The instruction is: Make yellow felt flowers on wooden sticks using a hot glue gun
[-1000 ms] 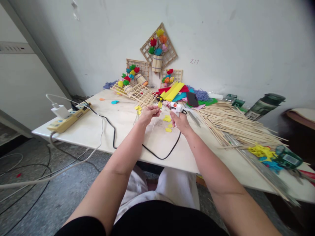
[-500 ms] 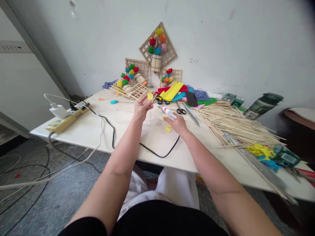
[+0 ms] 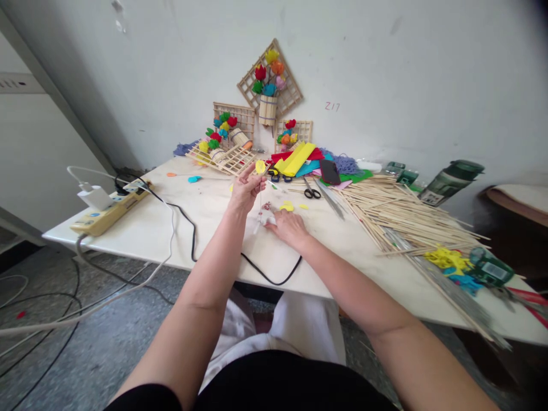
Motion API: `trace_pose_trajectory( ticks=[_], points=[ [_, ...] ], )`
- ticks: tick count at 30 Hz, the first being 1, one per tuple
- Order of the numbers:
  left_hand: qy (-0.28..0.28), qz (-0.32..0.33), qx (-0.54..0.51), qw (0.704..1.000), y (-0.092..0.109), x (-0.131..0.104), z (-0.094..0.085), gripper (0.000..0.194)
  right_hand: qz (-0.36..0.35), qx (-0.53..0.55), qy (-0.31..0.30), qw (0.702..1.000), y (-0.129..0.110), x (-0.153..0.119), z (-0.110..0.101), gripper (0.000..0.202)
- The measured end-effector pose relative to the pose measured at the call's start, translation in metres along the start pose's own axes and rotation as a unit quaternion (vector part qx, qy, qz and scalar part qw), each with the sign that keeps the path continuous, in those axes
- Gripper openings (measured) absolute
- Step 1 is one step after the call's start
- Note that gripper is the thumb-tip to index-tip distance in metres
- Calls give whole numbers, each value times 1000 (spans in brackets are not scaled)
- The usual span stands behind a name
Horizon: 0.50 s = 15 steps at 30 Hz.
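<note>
L hand [image 3: 245, 194] pinches thin wire-like stem [image 3: 261, 197], round yellow paper-like petal [image 3: 260, 166] atop, over mid counter [image 3: 214, 197] | petal prob. v. light, soft, tears easily; hold by stem | R hand [image 3: 290, 227] part-curled at white, red-patterned glue gun [image 3: 267, 217], grip unclear

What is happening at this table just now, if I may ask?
The person's left hand holds a thin stem upright, a yellow petal at its top. The right hand is at a white glue gun near the table; blur hides its grip. More yellow petals lie just beyond that hand, and wooden grids bearing colourful flowers sit behind.
</note>
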<state>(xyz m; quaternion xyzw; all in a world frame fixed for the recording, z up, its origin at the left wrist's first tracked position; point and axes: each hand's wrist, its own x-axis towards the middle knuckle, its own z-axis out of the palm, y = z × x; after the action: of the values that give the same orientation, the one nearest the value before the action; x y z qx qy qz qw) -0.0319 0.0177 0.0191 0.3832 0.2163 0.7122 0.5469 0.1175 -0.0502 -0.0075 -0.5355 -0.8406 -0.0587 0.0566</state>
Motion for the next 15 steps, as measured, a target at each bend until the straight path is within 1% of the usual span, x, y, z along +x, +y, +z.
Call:
trace_pose_trajectory(
  ticks=[3,6,8,10,11,13,15],
  points=[
    [2,-18,18,1000,-3,-2,2,61,-18,9,1,1000,0,-2,-4,50],
    [3,-30,37,999,-6,-3,2,63,-32,30,5,999,13,-1,-13,45],
    [2,-34,45,998,-8,-3,2,64,7,58,33,998,29,1,-17,39],
    [-1,-39,51,998,-9,-3,2,63,82,77,82,990,50,5,-17,37],
    [-4,-43,52,998,-10,-3,2,62,109,77,96,986,61,7,-16,35],
    [-13,-48,53,997,-10,-4,3,61,164,70,94,980,81,10,-10,33],
    [-22,-55,53,997,-11,-5,4,61,202,72,68,974,96,13,-4,31]
  ],
)
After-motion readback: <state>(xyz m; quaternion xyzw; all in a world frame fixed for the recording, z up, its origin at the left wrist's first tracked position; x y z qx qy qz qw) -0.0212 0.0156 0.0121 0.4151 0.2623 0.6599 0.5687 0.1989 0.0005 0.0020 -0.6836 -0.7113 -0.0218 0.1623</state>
